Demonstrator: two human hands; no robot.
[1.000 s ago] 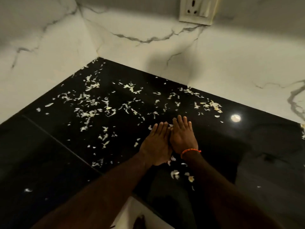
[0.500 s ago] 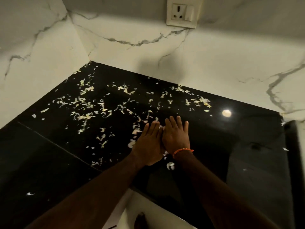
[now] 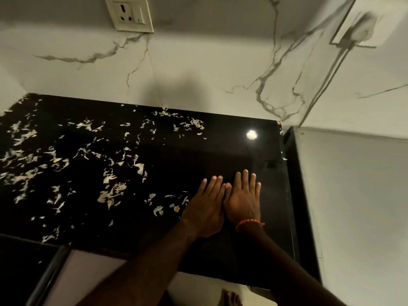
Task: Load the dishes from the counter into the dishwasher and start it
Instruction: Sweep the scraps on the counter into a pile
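My left hand [image 3: 206,205] and my right hand [image 3: 242,200] lie flat side by side, palms down, fingers straight, on the glossy black counter [image 3: 198,151]. They touch each other along the inner edges and hold nothing. An orange band [image 3: 249,223] circles my right wrist. Pale vegetable peel scraps [image 3: 112,191] are strewn over the counter to the left of my hands, several just beside my left hand. No dishes or dishwasher show in this view.
White marble-patterned wall [image 3: 209,74] backs the counter, with a power socket [image 3: 129,15] above. A grey surface [image 3: 353,206] adjoins the counter's right edge. A ceiling light reflection [image 3: 251,135] gleams on the counter. A bare foot [image 3: 230,299] shows below on the floor.
My hands, still flat and together, have slid rightward across the counter, leaving the peel scraps to their left. The view has swung right; the counter's right edge and grey surface now show.
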